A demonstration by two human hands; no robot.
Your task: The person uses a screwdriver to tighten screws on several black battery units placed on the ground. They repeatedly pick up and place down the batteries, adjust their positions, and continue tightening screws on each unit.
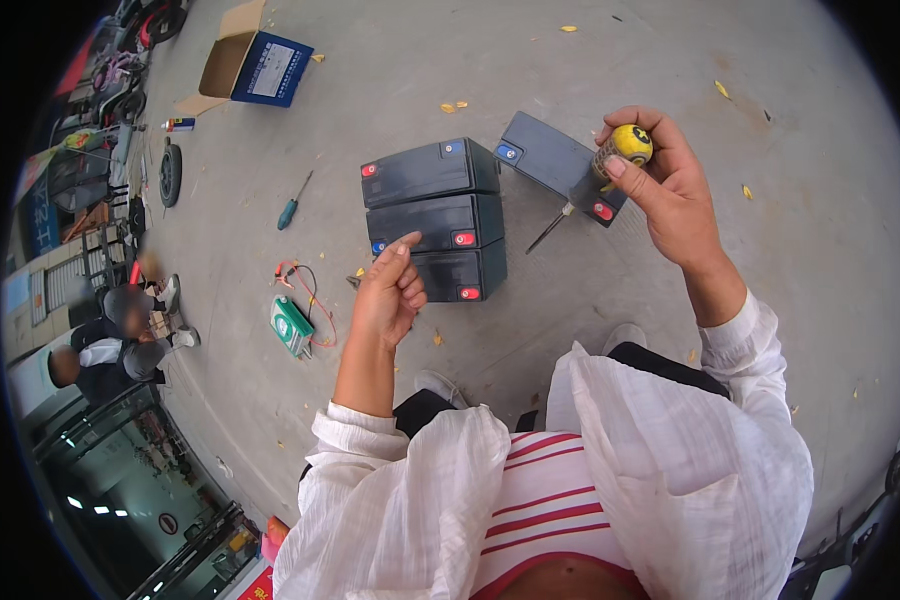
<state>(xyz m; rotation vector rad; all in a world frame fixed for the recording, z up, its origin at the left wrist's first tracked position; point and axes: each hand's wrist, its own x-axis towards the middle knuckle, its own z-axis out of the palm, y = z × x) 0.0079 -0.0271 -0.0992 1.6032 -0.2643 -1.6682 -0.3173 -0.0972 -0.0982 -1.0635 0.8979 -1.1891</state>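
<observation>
My right hand (670, 200) is closed on a yellow-handled screwdriver (631, 144), its shaft slanting down-left over a lone black battery (539, 150) with blue and red terminals. Left of that, three black batteries (428, 167) lie side by side in a group. My left hand (388, 290) is held over the lower left of this group, thumb and forefinger close together and the others curled; whether it holds something small, or touches a battery, I cannot tell.
Around me are a green-handled screwdriver (290, 208), a green device with clipped leads (290, 325), an open blue box (268, 70), a can (178, 124) and a tyre (170, 172). People (120, 340) sit at the left before parked bikes (122, 80) and a shopfront (120, 490).
</observation>
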